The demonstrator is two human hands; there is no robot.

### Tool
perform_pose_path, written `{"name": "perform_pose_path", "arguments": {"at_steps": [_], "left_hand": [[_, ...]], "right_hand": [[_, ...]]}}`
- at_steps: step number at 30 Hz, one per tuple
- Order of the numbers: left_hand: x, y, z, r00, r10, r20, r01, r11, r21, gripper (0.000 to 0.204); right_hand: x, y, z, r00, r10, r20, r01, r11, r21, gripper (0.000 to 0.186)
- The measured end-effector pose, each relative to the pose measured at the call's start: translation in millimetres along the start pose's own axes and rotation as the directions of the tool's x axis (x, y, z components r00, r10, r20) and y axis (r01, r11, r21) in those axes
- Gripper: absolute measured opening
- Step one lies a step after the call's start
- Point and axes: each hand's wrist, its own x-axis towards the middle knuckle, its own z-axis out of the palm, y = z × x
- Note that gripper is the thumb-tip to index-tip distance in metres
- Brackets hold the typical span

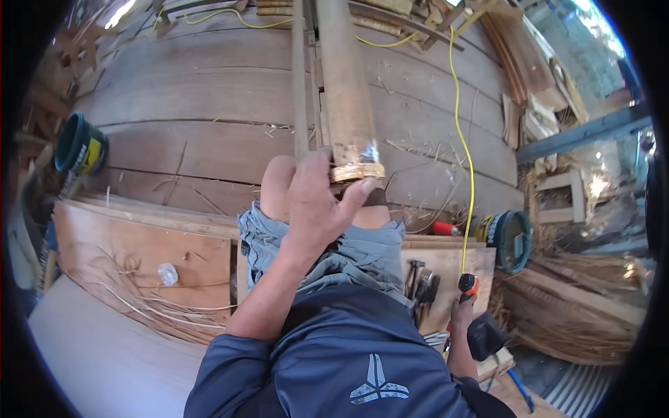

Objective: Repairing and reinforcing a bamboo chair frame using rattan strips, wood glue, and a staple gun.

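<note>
Seated worker steadies a bamboo pole end while reaching down for a tool.

At far left a blue bucket (78, 145) sits on the plank floor (181, 90). In the middle, the left hand (317, 202) wraps the near end of the bamboo pole (346, 90), its grip clenched on the cut rim above the knees. At right, the right hand (461, 310) closes on an orange-handled tool (467, 284); the grasp looks firm, though partly hidden. The yellow cord (463, 139) trails close by and could snag. The pole may roll if the hold slackens.
</note>
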Motion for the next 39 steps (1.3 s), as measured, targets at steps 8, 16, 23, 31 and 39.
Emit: {"name": "perform_pose_path", "arguments": {"at_steps": [8,16,23,31,39], "left_hand": [[-4.2,-2.5,5.7,0.972,-0.229,0.051,0.233,0.968,-0.098,0.039],[-21.1,-33.5,-3.3,0.998,0.025,0.051,-0.034,0.985,0.172,0.052],[-14.3,1.4,-1.6,0.983,-0.178,0.047,0.184,0.958,-0.219,0.054],[-4.8,-6.0,8.5,0.992,-0.109,-0.057,0.112,0.992,0.054,0.037],[-1.5,-2.5,-2.8,0.964,-0.265,0.020,0.259,0.921,-0.290,0.035]], "right_hand": [[7.4,-6.5,41.5,0.921,-0.178,-0.345,0.142,0.982,-0.128,0.050],[-62.2,-77.4,75.4,0.898,-0.439,0.008,0.432,0.887,0.161,0.033],[-67.5,-85.6,69.7,0.868,-0.459,-0.189,0.496,0.793,0.354,0.020],[-79.1,-233.9,-136.4,0.771,-0.621,-0.138,0.243,0.088,0.966,0.028],[-106.3,-278.2,-210.0,0.328,-0.943,0.053,0.780,0.301,0.549,0.026]]}}
